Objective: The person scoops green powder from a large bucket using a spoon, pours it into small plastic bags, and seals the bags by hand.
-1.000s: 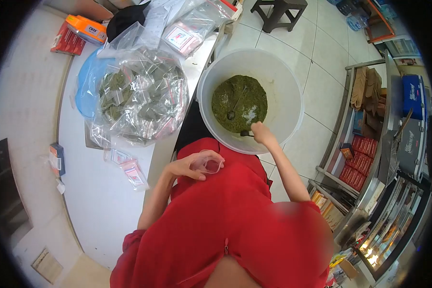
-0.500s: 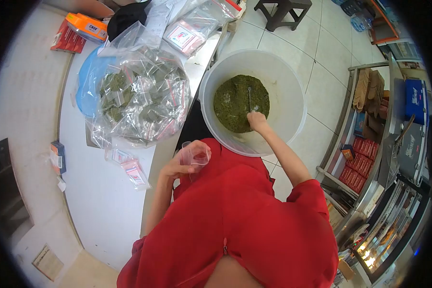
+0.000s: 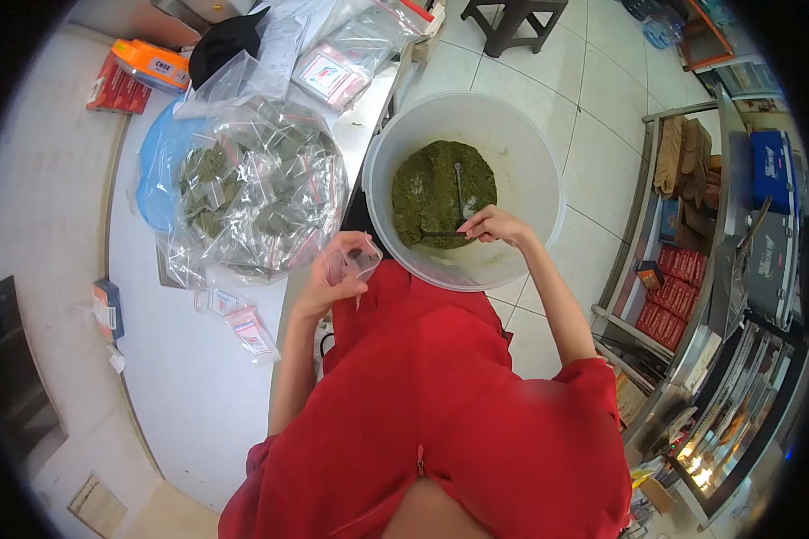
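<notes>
My left hand [image 3: 334,274] holds a small clear plastic bag [image 3: 354,260] with its mouth spread open, beside the rim of a large translucent tub [image 3: 534,171]. Inside the tub lies a bed of dark green powder [image 3: 429,184]. Over this powder, my right hand [image 3: 496,225] pinches one end of a thin dark spoon [image 3: 444,234]; its far end is sunk in the powder, so the bowl is hidden. A second long, thin utensil [image 3: 459,189] with a metallic end lies on the powder, apart from my fingers.
Left of the tub, a white table [image 3: 180,377] bears a large clear bag [image 3: 260,193] of filled packets, a blue lid [image 3: 155,166] and small labelled bags [image 3: 251,334]. A dark stool [image 3: 517,22] stands beyond; a shelf with red boxes [image 3: 678,292] is at right.
My right hand has risen slightly from the powder, bringing the dark spoon's handle into view. My left hand has moved a little up and left with the bag.
</notes>
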